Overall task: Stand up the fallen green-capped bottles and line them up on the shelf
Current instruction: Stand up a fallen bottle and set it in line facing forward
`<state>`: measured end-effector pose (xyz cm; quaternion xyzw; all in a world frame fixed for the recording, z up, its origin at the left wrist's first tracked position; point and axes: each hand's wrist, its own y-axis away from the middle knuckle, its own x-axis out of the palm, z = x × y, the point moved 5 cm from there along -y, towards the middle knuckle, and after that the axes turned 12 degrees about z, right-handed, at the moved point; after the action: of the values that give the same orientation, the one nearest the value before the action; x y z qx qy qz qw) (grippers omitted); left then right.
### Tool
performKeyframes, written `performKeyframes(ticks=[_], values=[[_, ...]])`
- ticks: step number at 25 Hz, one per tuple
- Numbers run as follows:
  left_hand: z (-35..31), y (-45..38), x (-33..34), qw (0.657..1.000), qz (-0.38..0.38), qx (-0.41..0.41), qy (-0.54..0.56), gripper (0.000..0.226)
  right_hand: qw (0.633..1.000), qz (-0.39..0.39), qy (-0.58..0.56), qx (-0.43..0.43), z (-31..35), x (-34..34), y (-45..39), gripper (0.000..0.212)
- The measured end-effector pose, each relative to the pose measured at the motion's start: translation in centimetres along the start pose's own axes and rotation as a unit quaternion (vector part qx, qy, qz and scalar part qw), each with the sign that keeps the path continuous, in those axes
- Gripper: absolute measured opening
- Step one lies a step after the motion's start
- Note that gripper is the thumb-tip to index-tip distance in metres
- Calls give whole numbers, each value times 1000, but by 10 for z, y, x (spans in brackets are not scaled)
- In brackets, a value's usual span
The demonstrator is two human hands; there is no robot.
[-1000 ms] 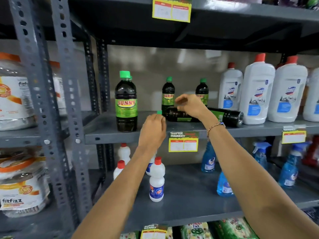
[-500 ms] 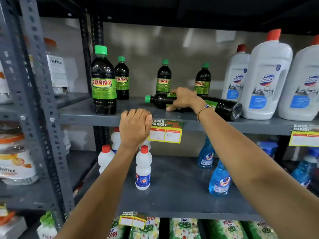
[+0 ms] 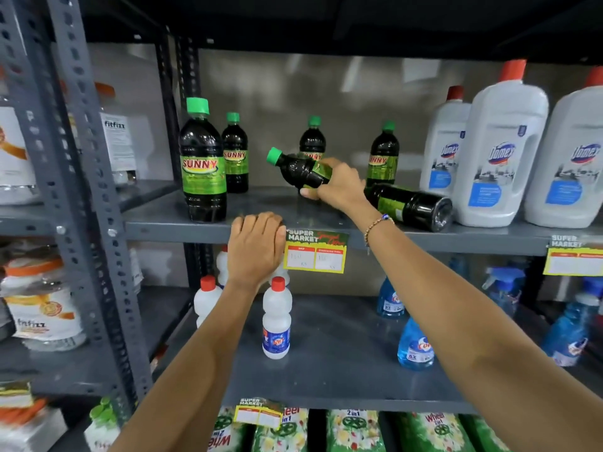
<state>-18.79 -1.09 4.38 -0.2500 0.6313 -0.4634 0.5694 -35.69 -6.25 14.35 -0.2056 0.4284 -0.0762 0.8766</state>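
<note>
My right hand [image 3: 339, 185] grips a dark green-capped bottle [image 3: 295, 166] by its body, tilted with the cap up and to the left, lifted off the grey shelf [image 3: 261, 203]. A second fallen bottle [image 3: 412, 207] lies on its side just right of that hand, base toward me. Several green-capped bottles stand upright: a big one at the front left [image 3: 203, 164], one behind it [image 3: 235, 156], and two at the back [image 3: 312, 137] [image 3: 384, 154]. My left hand [image 3: 256, 244] rests with curled fingers on the shelf's front edge, holding nothing else.
Large white red-capped jugs [image 3: 499, 151] stand right of the fallen bottle. A yellow price tag [image 3: 316, 254] hangs on the shelf edge. Below are small white bottles [image 3: 276, 316] and blue spray bottles [image 3: 416, 345]. A grey upright post [image 3: 88, 197] stands at the left.
My right hand has raised the nearer fallen bottle, so its cap end now points up and left. My left hand stays on the shelf edge. The camera moved closer.
</note>
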Motion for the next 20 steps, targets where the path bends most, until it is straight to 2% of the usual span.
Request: performKeyframes(ticks=[4,6,11,14,18,20], values=[[2,0,-4,1000,19,8,-3,32,986,-62,-154,1,11,11,11,77],[1,2,-4,999,30,15,-5,33,972,-64,-224,7,12,15,16,74],[0,3,-5,998,58,12,6,37,946,-74,-316,18,7,21,22,71],[1,4,-5,999,52,11,10,36,942,-14,-333,29,2,31,21,72],[2,4,-6,999,45,6,28,35,930,164,-326,38,-7,36,17,77],[2,4,-5,998,43,5,37,35,932,184,-308,47,-17,36,14,76]])
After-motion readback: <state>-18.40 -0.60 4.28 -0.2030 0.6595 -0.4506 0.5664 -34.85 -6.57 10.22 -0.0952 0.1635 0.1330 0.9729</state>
